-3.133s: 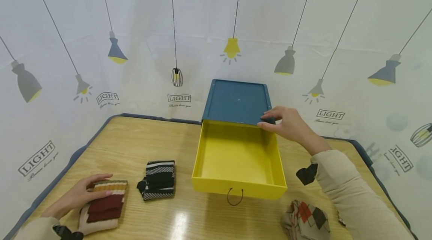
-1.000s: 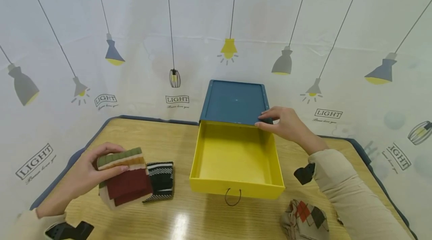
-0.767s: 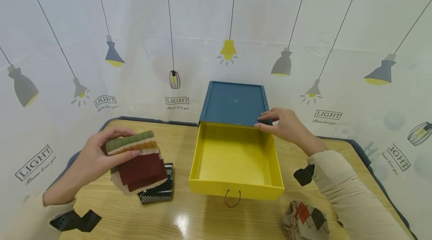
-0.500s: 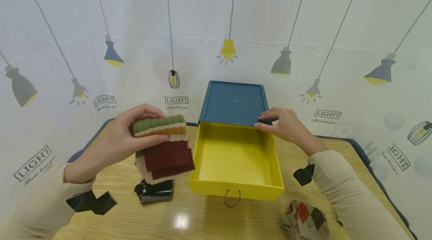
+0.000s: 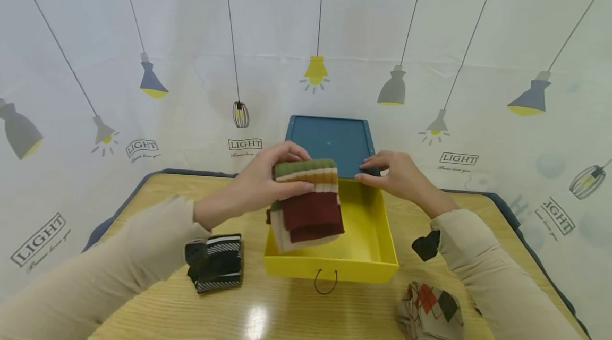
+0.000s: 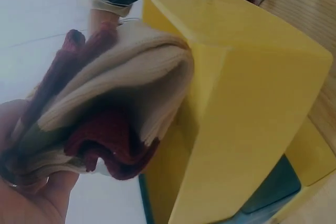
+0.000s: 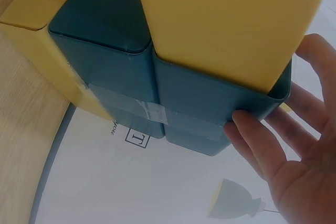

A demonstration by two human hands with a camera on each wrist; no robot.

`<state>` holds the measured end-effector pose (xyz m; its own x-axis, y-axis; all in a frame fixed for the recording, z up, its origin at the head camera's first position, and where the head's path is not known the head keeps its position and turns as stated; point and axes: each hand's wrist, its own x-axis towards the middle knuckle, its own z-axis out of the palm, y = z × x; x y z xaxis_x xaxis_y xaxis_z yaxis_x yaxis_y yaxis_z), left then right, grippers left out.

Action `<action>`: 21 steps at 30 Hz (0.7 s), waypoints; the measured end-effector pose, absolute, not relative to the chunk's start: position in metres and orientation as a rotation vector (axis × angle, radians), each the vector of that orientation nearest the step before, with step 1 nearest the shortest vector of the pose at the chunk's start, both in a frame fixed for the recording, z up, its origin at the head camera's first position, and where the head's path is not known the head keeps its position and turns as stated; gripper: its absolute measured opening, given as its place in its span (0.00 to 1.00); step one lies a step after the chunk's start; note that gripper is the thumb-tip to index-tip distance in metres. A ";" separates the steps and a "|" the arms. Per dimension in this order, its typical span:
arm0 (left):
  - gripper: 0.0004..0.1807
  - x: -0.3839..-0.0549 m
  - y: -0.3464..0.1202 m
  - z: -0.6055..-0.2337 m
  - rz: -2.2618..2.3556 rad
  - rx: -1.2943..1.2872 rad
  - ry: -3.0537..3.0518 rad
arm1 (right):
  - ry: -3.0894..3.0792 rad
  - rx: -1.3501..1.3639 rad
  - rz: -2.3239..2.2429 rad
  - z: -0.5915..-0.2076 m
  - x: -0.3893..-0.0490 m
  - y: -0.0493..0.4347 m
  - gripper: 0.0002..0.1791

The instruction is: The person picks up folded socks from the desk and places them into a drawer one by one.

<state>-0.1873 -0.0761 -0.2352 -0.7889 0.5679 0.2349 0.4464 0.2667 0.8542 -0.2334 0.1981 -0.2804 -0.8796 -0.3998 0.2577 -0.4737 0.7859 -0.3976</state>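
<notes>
My left hand point(image 5: 260, 183) grips a folded pair of striped socks point(image 5: 313, 218) in green, mustard, cream and maroon. It holds them above the left part of a pulled-out yellow drawer point(image 5: 330, 270); in the left wrist view the socks point(image 6: 131, 72) are beside the drawer wall point(image 6: 252, 114). My right hand point(image 5: 404, 178) holds the front right corner of the blue drawer casing point(image 5: 330, 141), thumb and fingers about its edge. The right wrist view shows this hand point(image 7: 299, 150) against the blue casing point(image 7: 210, 98). The drawer floor behind the socks is hidden.
Folded black-and-white socks point(image 5: 222, 263) lie left of the drawer on the wooden table point(image 5: 287, 313). Folded argyle socks point(image 5: 432, 311) lie at front right. A second yellow drawer point(image 7: 47, 40) sits in the lower casing. A lamp-printed cloth point(image 5: 191, 90) hangs behind.
My left hand has picked the striped socks off the table at the left and carried them up and right, over the drawer. My right hand stays at the casing corner.
</notes>
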 end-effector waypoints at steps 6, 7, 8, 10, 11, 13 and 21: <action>0.18 -0.203 -0.054 -0.243 1.455 0.920 2.404 | -2.800 0.717 0.689 -0.281 -0.234 0.198 0.17; 0.18 -0.205 -0.052 -0.244 1.426 0.917 2.406 | -2.798 0.722 0.691 -0.281 -0.234 0.198 0.17; 0.19 -0.206 -0.050 -0.244 1.396 0.919 2.408 | -2.795 0.728 0.690 -0.281 -0.234 0.198 0.16; 0.19 -0.209 -0.046 -0.244 1.339 0.924 2.408 | -2.787 0.743 0.685 -0.281 -0.234 0.199 0.16; 0.19 -0.211 -0.045 -0.244 1.313 0.931 2.407 | -2.783 0.749 0.683 -0.281 -0.234 0.199 0.15; 0.20 -0.214 -0.042 -0.244 1.264 0.945 2.410 | -2.770 0.766 0.673 -0.281 -0.235 0.199 0.14; 0.22 -0.222 -0.025 -0.254 1.122 0.862 2.338 | -2.735 0.805 0.643 -0.282 -0.236 0.200 0.13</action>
